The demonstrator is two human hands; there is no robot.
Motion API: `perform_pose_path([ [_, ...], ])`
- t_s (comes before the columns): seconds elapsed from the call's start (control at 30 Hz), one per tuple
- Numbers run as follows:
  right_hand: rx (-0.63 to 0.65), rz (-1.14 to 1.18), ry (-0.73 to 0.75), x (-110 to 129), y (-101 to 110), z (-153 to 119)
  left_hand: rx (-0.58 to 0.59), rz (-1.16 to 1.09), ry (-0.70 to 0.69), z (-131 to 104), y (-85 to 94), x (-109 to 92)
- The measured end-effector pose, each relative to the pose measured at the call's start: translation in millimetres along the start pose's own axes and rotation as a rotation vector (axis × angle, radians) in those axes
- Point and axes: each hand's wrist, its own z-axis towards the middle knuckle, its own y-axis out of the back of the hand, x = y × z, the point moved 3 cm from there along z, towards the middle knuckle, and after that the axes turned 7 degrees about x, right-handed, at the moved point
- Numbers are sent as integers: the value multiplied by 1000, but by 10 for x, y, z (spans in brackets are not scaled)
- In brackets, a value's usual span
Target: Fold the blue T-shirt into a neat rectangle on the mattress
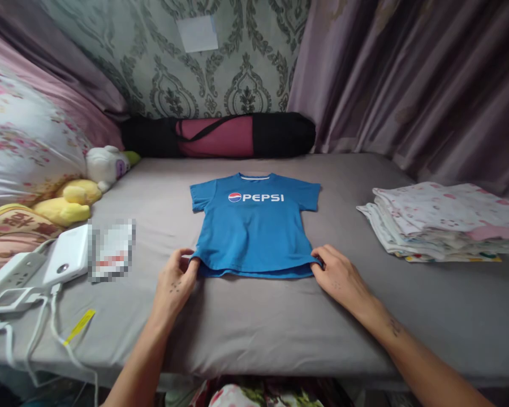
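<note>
Pinching the hem corners of the blue T-shirt, the left hand and right hand are each grasping fabric. The shirt is lying flat on the bed, its long axis running away from both hands, equally near each.

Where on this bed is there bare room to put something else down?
Bare sheet lies along the near edge below the blue T-shirt, between that shirt and the folded cloth stack, and behind the shirt up to the rolled bag. The left side is crowded: power bank, cables, plush toys.
</note>
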Motion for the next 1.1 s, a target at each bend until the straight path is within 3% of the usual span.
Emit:
perform_pose_path([
  [0.17, 39, -64, -15, 52, 70, -21, 63, 204, -75, 37, 96, -41],
  [0.37, 47, -206, -41, 18, 186, -158, 77, 342, -231, 127, 390, 142],
  [0.7, 153, -303, 283, 107, 159, -224, 215, 506, -701, 120, 384, 332],
  [0.87, 188, -263, 384, 103, 201, -279, 325, 559, -775, 166, 433, 341],
  [1.1, 210, -227, 406, 80, 299, -364, 405, 563, -733, 179, 459, 322],
])
